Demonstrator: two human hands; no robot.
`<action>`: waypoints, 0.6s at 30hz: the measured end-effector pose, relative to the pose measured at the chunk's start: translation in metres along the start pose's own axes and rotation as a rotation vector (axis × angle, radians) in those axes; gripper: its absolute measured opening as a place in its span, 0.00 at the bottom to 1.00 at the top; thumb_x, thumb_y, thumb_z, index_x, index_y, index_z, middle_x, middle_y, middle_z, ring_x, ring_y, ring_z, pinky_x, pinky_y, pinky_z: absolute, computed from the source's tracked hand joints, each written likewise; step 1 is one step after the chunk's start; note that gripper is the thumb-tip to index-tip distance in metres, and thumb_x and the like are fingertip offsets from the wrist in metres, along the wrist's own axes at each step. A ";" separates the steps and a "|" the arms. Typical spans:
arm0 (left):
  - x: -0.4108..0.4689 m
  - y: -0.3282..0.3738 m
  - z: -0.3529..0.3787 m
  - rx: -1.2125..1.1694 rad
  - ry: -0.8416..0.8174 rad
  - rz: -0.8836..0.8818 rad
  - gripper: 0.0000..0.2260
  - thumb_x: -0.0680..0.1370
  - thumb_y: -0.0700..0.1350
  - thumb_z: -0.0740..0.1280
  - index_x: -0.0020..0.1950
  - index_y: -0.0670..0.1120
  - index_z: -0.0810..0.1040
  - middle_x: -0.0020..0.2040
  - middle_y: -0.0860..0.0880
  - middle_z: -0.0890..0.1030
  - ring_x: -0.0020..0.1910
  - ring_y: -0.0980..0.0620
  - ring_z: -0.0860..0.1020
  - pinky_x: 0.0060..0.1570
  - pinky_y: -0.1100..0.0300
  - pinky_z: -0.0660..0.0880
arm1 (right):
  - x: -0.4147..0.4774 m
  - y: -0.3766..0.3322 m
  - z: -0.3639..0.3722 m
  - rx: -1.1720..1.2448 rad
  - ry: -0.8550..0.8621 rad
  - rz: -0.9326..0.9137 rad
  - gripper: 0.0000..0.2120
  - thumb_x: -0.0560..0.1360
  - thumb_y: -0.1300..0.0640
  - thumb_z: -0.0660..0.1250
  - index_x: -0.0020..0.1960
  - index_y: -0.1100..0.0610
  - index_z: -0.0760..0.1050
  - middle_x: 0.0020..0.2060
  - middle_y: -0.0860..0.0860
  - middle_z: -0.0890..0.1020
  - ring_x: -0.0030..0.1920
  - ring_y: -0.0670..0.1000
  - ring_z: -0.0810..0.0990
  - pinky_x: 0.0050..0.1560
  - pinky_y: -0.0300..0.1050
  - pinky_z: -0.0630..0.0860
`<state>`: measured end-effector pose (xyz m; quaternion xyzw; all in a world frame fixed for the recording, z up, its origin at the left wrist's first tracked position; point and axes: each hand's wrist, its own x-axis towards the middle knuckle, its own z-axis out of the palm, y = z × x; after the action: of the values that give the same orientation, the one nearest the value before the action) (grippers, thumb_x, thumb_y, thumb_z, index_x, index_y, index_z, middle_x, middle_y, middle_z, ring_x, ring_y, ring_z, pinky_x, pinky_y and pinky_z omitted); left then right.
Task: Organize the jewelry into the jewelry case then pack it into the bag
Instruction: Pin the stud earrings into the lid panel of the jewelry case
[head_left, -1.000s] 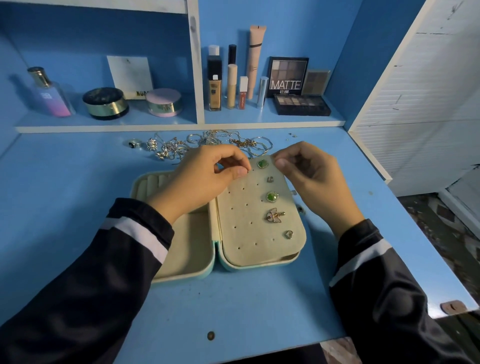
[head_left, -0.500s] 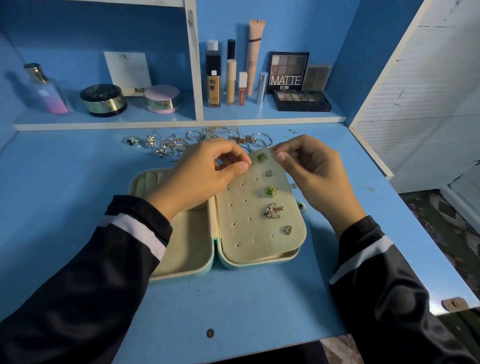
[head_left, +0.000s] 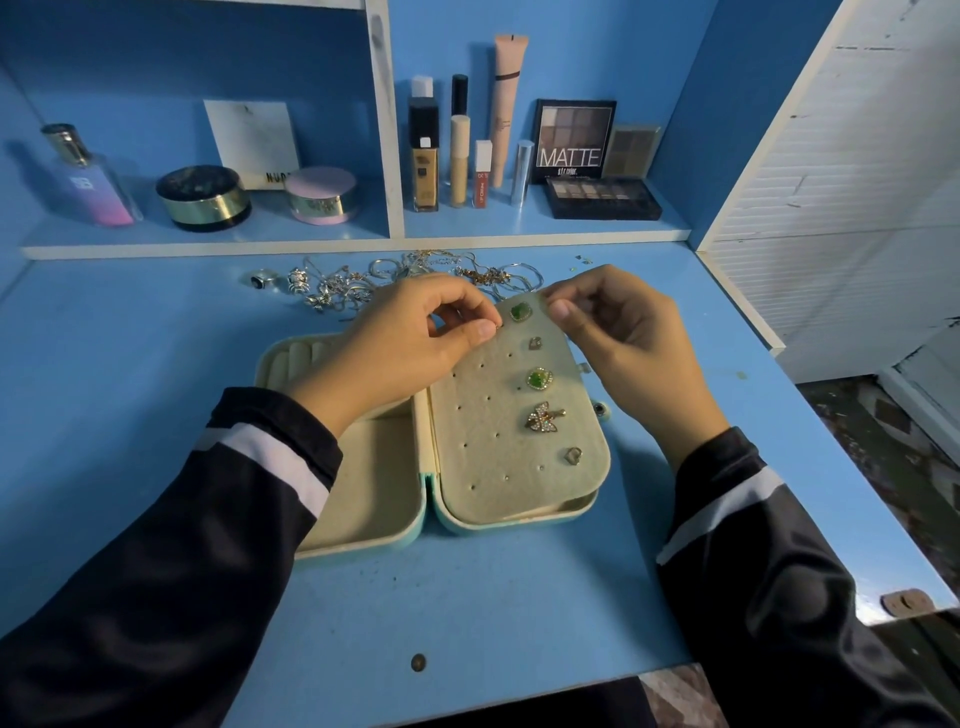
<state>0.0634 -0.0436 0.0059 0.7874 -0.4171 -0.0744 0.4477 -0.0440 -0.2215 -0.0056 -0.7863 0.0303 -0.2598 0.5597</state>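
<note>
Left hand (head_left: 410, 348) pinches a tiny piece (head_left: 498, 326) against earring panel (head_left: 483, 431), 9 o'clock of top green stud (head_left: 519, 312); probably seating its post. Right hand (head_left: 623, 338) pinches panel's 1 o'clock corner, apparently steadying it.

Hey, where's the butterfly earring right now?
In the head view, the butterfly earring is pinned on the right panel of the jewelry case, below a green stud and above a small silver earring.
</note>
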 end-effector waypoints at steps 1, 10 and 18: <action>0.000 -0.001 0.001 -0.003 0.008 0.002 0.08 0.77 0.42 0.71 0.44 0.56 0.80 0.43 0.58 0.82 0.41 0.65 0.77 0.41 0.74 0.70 | 0.000 0.000 0.000 0.000 0.001 0.001 0.05 0.77 0.63 0.67 0.45 0.55 0.77 0.47 0.55 0.83 0.49 0.57 0.81 0.54 0.51 0.79; 0.001 -0.003 0.002 0.006 0.064 0.013 0.04 0.76 0.44 0.72 0.46 0.54 0.82 0.42 0.58 0.82 0.41 0.65 0.77 0.40 0.74 0.69 | -0.001 -0.004 0.001 0.011 -0.003 0.008 0.05 0.77 0.64 0.67 0.45 0.55 0.77 0.46 0.52 0.83 0.48 0.50 0.81 0.54 0.44 0.78; 0.002 -0.007 0.003 0.039 0.132 0.027 0.04 0.75 0.45 0.73 0.47 0.53 0.82 0.46 0.56 0.82 0.46 0.61 0.78 0.44 0.72 0.71 | -0.001 -0.006 0.001 0.015 -0.002 0.010 0.05 0.77 0.65 0.67 0.45 0.56 0.77 0.46 0.52 0.83 0.47 0.48 0.81 0.52 0.41 0.77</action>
<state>0.0673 -0.0454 -0.0008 0.7936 -0.3987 -0.0082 0.4595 -0.0460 -0.2177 -0.0011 -0.7823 0.0320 -0.2565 0.5668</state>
